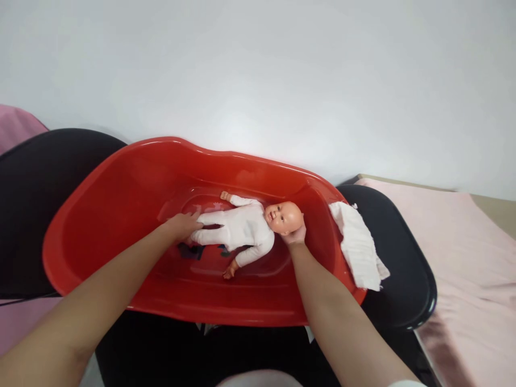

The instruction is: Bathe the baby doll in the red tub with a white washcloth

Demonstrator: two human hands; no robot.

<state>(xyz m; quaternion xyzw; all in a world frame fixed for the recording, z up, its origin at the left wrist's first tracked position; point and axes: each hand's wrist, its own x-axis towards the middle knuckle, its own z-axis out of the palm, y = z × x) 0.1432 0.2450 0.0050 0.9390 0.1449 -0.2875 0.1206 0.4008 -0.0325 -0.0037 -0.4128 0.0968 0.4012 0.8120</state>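
Note:
A baby doll (242,224) in a white bodysuit lies on its back in a red baby bath (250,310), its head to the right and its arms spread. At the doll's feet, my left hand (184,226) has its fingers closed around the lower legs. My right hand (296,235) cups the doll's head from below, its fingers partly hidden behind the head. Dark and light printed shapes show on the bath's floor beneath the doll.
A white cloth (358,247) hangs over the bath's right rim onto a black chair (407,258). Another black surface (36,215) is at the left. Pink sheeting (471,279) covers the right side, and a white wall (258,70) stands behind.

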